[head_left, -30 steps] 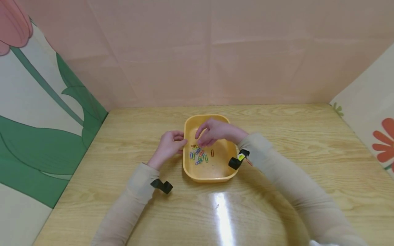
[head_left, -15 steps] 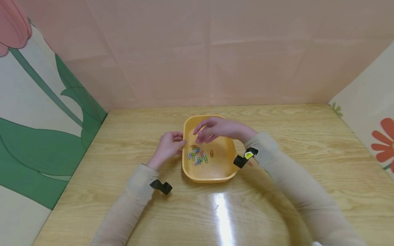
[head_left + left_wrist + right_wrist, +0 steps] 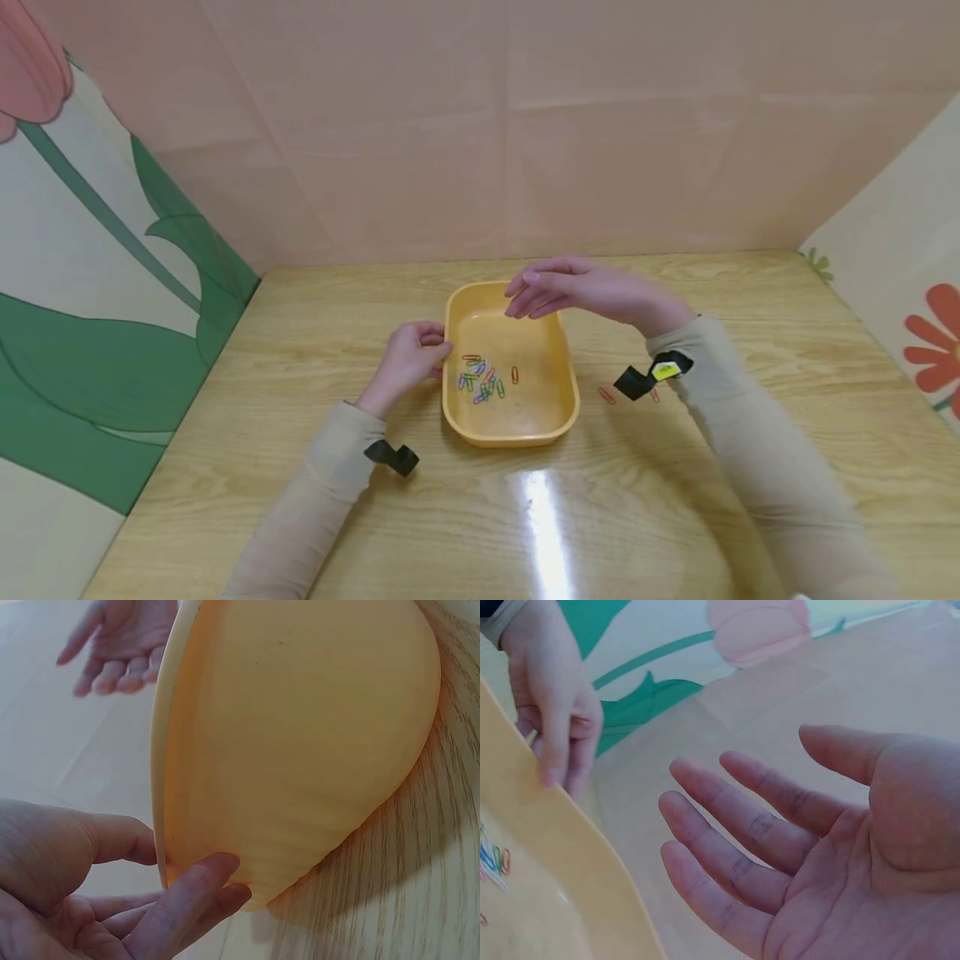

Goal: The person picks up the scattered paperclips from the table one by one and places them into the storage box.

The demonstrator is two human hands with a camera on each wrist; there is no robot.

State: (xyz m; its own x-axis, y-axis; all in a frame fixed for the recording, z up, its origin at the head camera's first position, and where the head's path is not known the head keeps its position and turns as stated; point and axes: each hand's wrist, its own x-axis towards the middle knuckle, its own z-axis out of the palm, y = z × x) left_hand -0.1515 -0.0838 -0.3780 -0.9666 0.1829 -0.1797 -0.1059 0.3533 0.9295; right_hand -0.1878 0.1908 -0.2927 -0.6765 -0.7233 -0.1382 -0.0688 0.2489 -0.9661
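Note:
A yellow plastic tray (image 3: 543, 412) stands on the table with several coloured paper clips (image 3: 491, 387) lying in its left half. My left hand (image 3: 408, 358) grips the tray's left side; in the left wrist view its thumb is at the rim and its fingers (image 3: 187, 900) lie against the outer wall. Over the tray's far right corner hangs my right hand (image 3: 585, 292), its fingers loosely extended and the palm bare in the right wrist view. A red paper clip (image 3: 515, 375) lies apart from the others in the tray.
On the wooden table (image 3: 615, 508), two red paper clips (image 3: 607, 396) lie right of the tray, one partly behind the right wrist's black camera strap (image 3: 637, 382). A pink backdrop (image 3: 510, 133) rises behind the table, with flower-patterned panels (image 3: 97, 333) at the sides.
My right hand has lifted from the clips and moved right and away toward the tray's far right corner, uncovering the red clips on the table. The left hand keeps its hold.

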